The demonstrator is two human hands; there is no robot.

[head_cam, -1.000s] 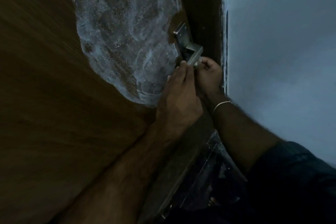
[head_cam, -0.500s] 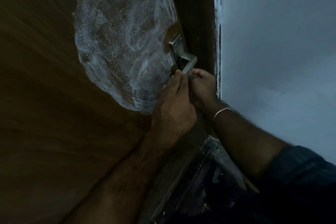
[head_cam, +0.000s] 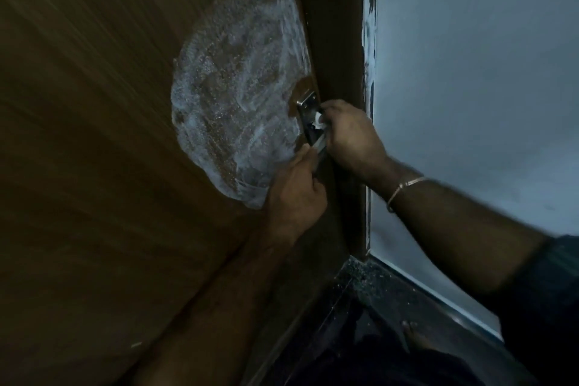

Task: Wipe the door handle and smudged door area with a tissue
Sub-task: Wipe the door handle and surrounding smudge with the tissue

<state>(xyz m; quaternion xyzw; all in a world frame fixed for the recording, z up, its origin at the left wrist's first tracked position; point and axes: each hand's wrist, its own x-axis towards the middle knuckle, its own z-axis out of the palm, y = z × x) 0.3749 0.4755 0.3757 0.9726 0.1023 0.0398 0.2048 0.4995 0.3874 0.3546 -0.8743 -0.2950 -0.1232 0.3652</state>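
The wooden door (head_cam: 94, 135) fills the left part of the head view and carries a broad whitish, foamy smudge (head_cam: 238, 103) that reaches to the door's right edge, ending just beside the metal handle plate (head_cam: 306, 103). The plate is fixed at that right edge, with the handle lever (head_cam: 319, 143) running down from it; most of the lever is covered by the two hands. The right hand (head_cam: 351, 138) is closed around the upper part of the lever, and a small white piece of tissue (head_cam: 319, 121) shows between its fingers and the plate, pressed against the metal; the rest of the tissue is hidden inside the fist. A thin metal bangle (head_cam: 404, 186) sits on the right wrist, and a dark sleeve (head_cam: 548, 291) covers the upper forearm at the right edge of the frame. The left hand (head_cam: 294, 194) lies against the door below the smudge's lower margin, its fingers curled and its fingertips (head_cam: 308, 155) touching the lower end of the lever; whether they clamp the lever or merely rest on it cannot be told. The dark door frame (head_cam: 341, 41) stands right of the door's edge, with a pale wall (head_cam: 470, 72) beyond it. A dark speckled floor (head_cam: 376, 291) shows at the bottom. The lighting is dim throughout.
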